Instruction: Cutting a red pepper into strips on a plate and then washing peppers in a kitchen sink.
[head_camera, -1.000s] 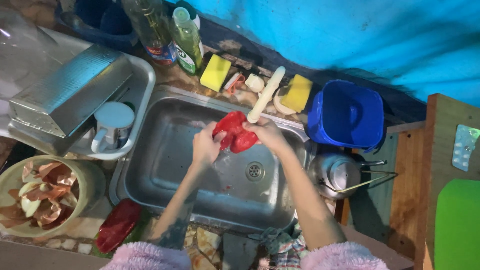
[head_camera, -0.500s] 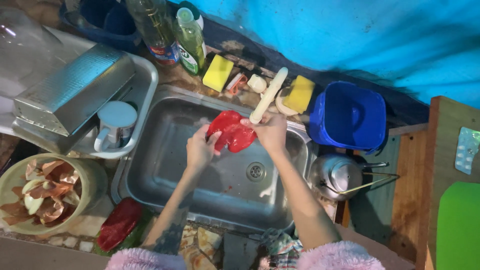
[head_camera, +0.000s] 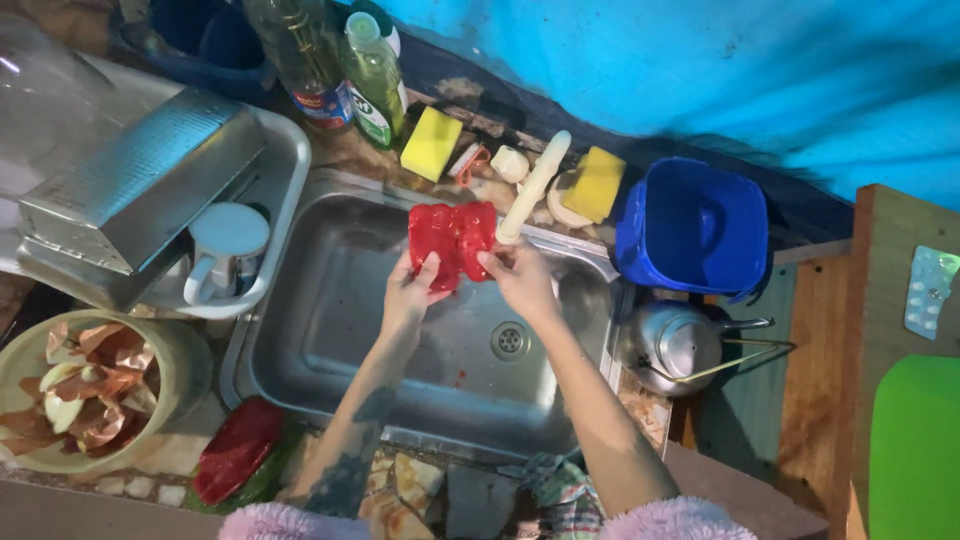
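Both my hands hold a red bell pepper, split open, over the steel sink, just under the white tap spout. My left hand grips its lower left side. My right hand grips its right side, close to the tap's tip. No running water shows clearly. The sink's drain lies below my right hand, with a few red bits on the basin floor.
Two yellow sponges and bottles stand behind the sink. A blue lidded tub and a metal kettle sit right. Left are a dish rack with a metal tray, a mug, a bowl of scraps and another red pepper.
Both hands have raised the pepper toward the tap and spread it open wider; it now sits flatter under the spout.
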